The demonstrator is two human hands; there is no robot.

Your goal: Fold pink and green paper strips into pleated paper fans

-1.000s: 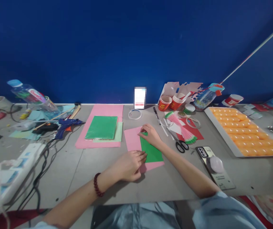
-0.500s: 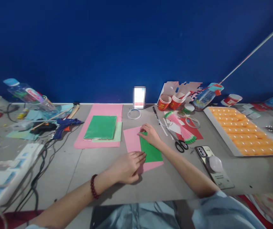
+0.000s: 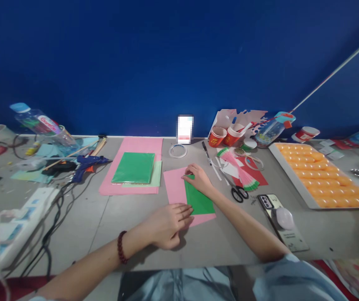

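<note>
A sheet of green paper [image 3: 200, 200] lies on top of a larger pink sheet [image 3: 173, 184] in the middle of the table. My left hand [image 3: 170, 223], palm down with its fingers stretched out, rests at the lower left edge of the green sheet. At that sheet's upper left corner is my right hand [image 3: 197, 179], its fingers bent and the thumb at the corner, closed on the green paper. To the left, a pack of green paper [image 3: 134, 168] lies over a pale green sheet [image 3: 157, 173] and pink paper [image 3: 137, 144].
Scissors [image 3: 238, 194], a pen [image 3: 206, 152], a pink-and-green paper fan [image 3: 238, 169] and a phone [image 3: 269, 201] lie to the right. Beyond are red paper cups [image 3: 217, 137] and a tray of orange balls [image 3: 320, 173]. A glue gun [image 3: 87, 164] and power strip [image 3: 25, 213] are left.
My left hand has slid slightly toward me along the papers' left side, with its thumb lower. My right hand stays at the green sheet's corner. The view has shifted a little.
</note>
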